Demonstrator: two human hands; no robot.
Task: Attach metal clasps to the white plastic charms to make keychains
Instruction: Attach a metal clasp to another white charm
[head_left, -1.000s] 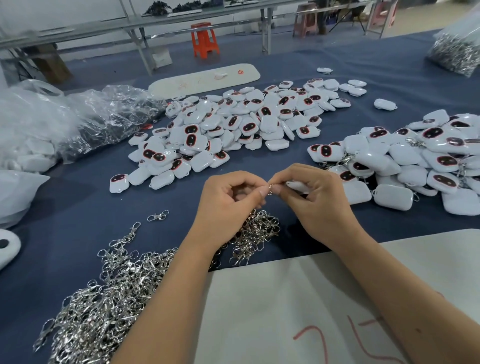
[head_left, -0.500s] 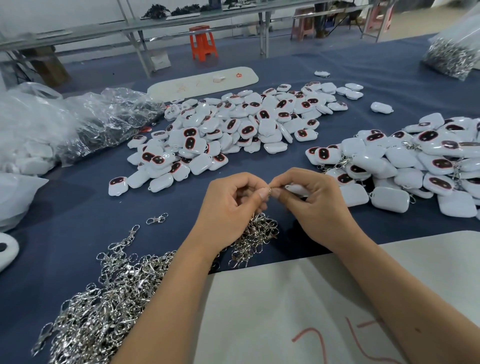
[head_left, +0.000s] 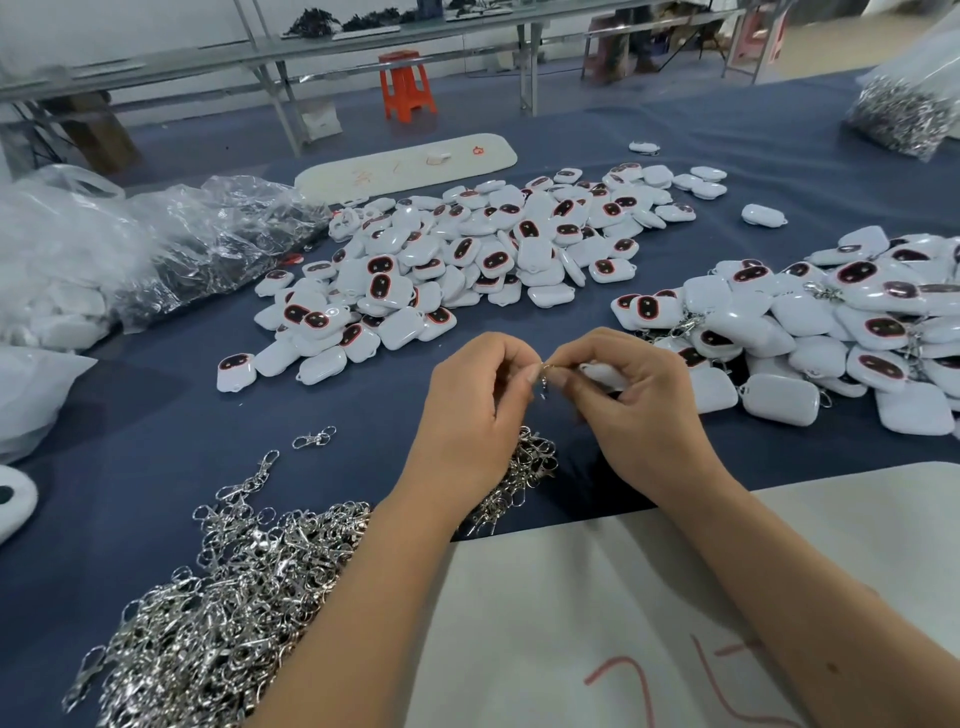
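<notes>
My left hand (head_left: 475, 410) pinches a small metal clasp (head_left: 544, 378) between thumb and forefinger over the blue table. My right hand (head_left: 636, 410) holds a white plastic charm (head_left: 602, 375), mostly hidden inside its fingers, and its fingertips meet the clasp. A heap of loose silver clasps (head_left: 218, 613) lies at the lower left, under my left forearm. A pile of white charms with dark red-rimmed faces (head_left: 467, 265) lies in the middle. On the right lies another pile of charms (head_left: 831, 332), some with clasps on them.
A white board with red marks (head_left: 649, 623) lies under my forearms. Clear plastic bags (head_left: 156, 249) sit at the left, a bag of clasps (head_left: 904, 109) at the far right. A long white tray (head_left: 405, 166) lies beyond the charms. Benches and an orange stool (head_left: 405, 85) stand behind.
Both hands stay together at the same spot. The clasp now hangs a little lower between my fingertips. The view has shifted only slightly.
</notes>
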